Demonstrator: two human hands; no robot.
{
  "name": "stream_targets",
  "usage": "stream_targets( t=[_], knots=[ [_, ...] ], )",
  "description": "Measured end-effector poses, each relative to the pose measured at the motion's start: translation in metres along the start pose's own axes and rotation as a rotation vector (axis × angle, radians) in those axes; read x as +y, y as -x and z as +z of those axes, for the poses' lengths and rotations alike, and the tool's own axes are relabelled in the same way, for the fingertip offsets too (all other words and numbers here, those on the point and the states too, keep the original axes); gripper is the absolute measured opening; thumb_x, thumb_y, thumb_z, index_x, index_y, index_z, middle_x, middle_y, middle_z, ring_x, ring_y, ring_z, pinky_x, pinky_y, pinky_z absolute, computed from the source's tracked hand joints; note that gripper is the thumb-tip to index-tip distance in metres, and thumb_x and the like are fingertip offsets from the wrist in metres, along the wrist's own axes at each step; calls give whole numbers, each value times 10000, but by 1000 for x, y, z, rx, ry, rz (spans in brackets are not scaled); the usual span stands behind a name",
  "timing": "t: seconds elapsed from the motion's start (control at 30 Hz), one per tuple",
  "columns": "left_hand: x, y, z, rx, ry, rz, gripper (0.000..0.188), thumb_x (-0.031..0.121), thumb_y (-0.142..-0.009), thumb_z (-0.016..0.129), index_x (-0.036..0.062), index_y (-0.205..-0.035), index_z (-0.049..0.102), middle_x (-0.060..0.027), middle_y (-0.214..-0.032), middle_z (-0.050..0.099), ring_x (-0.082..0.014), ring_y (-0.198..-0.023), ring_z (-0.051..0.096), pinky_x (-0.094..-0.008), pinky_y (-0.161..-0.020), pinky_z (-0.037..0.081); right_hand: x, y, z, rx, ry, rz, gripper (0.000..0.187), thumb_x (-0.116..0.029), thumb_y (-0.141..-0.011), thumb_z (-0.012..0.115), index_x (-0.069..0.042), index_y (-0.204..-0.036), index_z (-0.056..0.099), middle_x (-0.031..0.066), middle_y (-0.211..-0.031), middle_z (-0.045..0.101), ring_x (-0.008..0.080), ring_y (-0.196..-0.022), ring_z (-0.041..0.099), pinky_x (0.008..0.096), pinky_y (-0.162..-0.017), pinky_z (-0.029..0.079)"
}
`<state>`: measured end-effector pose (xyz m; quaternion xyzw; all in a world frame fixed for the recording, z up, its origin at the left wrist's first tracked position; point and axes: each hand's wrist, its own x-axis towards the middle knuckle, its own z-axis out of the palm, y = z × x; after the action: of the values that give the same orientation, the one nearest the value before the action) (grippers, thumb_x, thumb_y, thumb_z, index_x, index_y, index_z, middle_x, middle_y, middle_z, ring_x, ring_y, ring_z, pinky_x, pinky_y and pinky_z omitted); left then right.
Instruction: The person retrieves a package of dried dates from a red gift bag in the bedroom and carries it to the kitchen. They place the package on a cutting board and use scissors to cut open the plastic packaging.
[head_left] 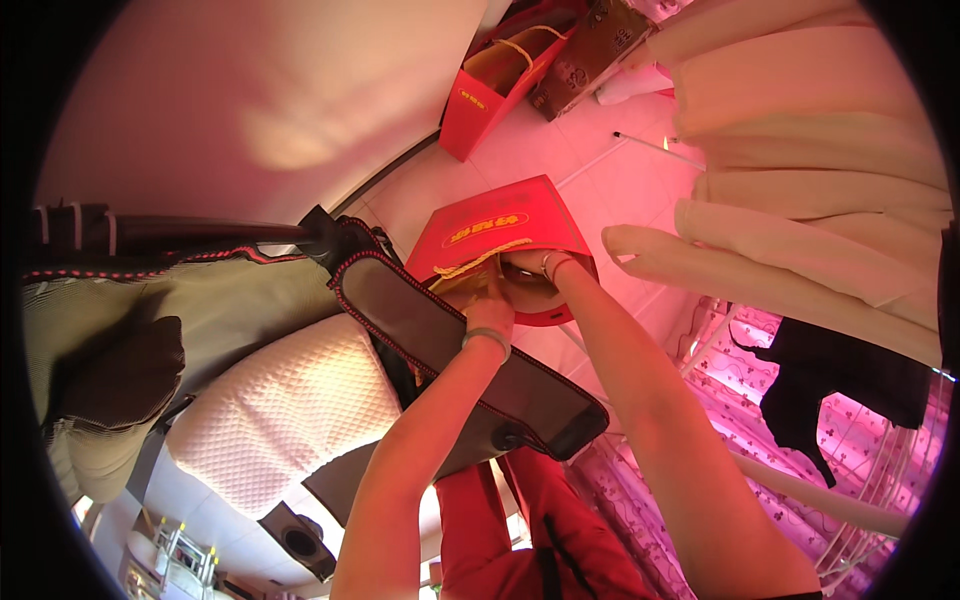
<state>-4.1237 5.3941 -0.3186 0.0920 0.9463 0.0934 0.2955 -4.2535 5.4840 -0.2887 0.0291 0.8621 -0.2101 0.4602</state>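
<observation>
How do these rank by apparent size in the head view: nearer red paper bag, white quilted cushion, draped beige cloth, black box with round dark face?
1. Draped beige cloth
2. White quilted cushion
3. Nearer red paper bag
4. Black box
Apparent size only; distances differ.

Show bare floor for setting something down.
Bare tiled floor lies between the near red gift bag, far red gift bag and beige fabric. It's crowded at the near bag's mouth: left hand, right hand, red-edged grey panel.
</observation>
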Motion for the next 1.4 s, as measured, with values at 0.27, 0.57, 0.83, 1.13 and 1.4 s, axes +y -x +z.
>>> stream_targets(
  t=[0.27,0.57,0.83,1.13,1.4],
  knots=[
    [1,-30,-24,-97,145,23,197,139,-894,558,123,-907,755,-58,-915,736,-222,-885,718,-367,-689,577,30,4,34,377,402,-89,475,-322,-859,579,-61,-1256,594,191,-1303,579,345,-1208,550,409,-996,454],
    [-11,-46,-46,-103,77,36,198,174,-903,564,116,-900,753,-90,-962,734,-244,-925,713,-357,-724,582,-4,7,-34,138,4,185,524,-507,-702,650,-147,-1074,730,143,-1092,700,295,-1032,663,355,-905,505],
    [-24,-56,-76,2,143,-25,183,160,-912,542,106,-928,717,-119,-939,720,-275,-903,710,-384,-721,579,-27,38,-49,592,-324,7,538,-328,-704,626,-29,-1150,594,167,-1086,652,289,-970,656,396,-835,527],
    [-69,-19,-103,649,34,91,406,163,-857,629,134,-1251,534,-121,-1147,588,-306,-1018,632,-434,-828,511,20,87,0,158,-1683,12,389,-271,-820,528,-74,-1153,570,101,-1075,642,243,-946,620,447,-766,546],
    [-97,-39,-138,342,418,-364,556,231,-858,650,161,-1367,437,-168,-1184,623,-371,-1017,642,-480,-836,502,-15,35,70,-50,-1824,268,317,-296,-874,530,-51,-1073,551,118,-1004,606,260,-869,616,530,-841,549]
  ],
)
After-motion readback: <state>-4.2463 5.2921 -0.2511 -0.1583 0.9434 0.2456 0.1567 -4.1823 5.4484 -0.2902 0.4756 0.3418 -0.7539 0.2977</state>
